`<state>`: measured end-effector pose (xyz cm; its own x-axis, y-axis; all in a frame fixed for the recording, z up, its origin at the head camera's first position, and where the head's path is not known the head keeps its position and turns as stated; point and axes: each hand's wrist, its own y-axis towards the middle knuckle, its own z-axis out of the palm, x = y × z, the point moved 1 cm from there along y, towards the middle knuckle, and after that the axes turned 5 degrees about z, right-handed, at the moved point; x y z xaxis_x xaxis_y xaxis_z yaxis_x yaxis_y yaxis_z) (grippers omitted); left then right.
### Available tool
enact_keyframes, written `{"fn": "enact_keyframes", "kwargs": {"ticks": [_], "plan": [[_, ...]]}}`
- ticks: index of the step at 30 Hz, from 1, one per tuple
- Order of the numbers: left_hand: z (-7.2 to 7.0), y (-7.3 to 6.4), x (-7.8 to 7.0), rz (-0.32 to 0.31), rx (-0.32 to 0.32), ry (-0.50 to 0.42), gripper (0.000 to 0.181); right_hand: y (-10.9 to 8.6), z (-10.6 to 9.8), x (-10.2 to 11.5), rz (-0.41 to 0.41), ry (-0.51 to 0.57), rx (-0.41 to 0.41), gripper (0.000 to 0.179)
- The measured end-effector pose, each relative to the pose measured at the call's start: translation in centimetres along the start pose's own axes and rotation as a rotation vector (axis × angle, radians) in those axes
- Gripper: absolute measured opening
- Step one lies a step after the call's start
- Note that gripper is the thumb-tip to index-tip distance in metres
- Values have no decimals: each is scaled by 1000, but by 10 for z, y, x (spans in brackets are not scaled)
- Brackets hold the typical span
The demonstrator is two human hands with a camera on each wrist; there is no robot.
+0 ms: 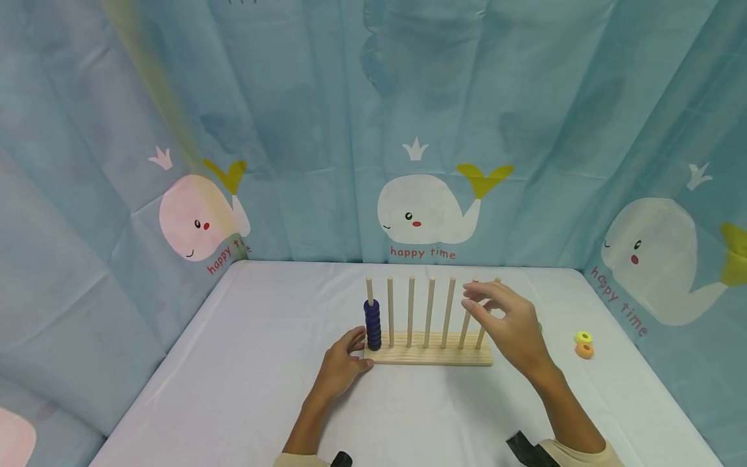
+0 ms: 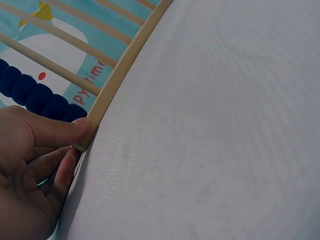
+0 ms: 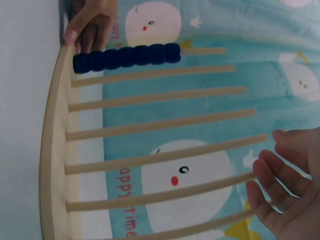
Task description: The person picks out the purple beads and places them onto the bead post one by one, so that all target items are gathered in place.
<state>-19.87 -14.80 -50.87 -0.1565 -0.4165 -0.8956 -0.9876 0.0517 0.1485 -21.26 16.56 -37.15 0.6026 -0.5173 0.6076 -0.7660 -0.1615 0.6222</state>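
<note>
A wooden peg rack stands on the white table, its flat base [image 1: 434,357] carrying several upright pegs [image 1: 411,314] in a row. Dark blue beads [image 1: 373,327] are stacked on the leftmost peg, whose top stays bare; the other pegs bear no beads. My left hand [image 1: 340,367] grips the base's left end, thumb [image 2: 75,129] on the front edge and fingers around the corner. Beside the tops of the right-hand pegs, my right hand [image 1: 515,327] hovers with fingers loosely bent and nothing between them. It hides part of the two rightmost pegs in the head view.
To the right on the table lie a yellow bead [image 1: 583,337] and an orange bead [image 1: 585,351], side by side. A small green thing [image 1: 539,328] shows partly behind my right hand. A blue curtain [image 1: 315,162] with whale prints hangs behind the table.
</note>
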Motion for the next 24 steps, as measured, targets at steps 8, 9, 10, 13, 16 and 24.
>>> {"fn": "enact_keyframes", "kwargs": {"ticks": [8, 9, 10, 13, 16, 24], "plan": [[0, 1, 1, 0, 3, 1, 67, -14, -15, -23, 140, -65, -17, 25], [0, 1, 2, -3, 2, 1, 67, -16, -17, -25, 154, -71, -23, 25], [0, 1, 2, -6, 2, 2, 67, -17, -19, -27, 164, -76, -28, 24], [0, 1, 2, -10, 0, 6, 67, -21, -24, -34, 199, -112, -44, 22], [0, 1, 1, -9, -4, 8, 67, -24, -29, -41, 232, -135, -55, 25], [1, 1, 2, -3, -9, -1, 67, -28, -47, -60, 311, -160, -23, 33]]}}
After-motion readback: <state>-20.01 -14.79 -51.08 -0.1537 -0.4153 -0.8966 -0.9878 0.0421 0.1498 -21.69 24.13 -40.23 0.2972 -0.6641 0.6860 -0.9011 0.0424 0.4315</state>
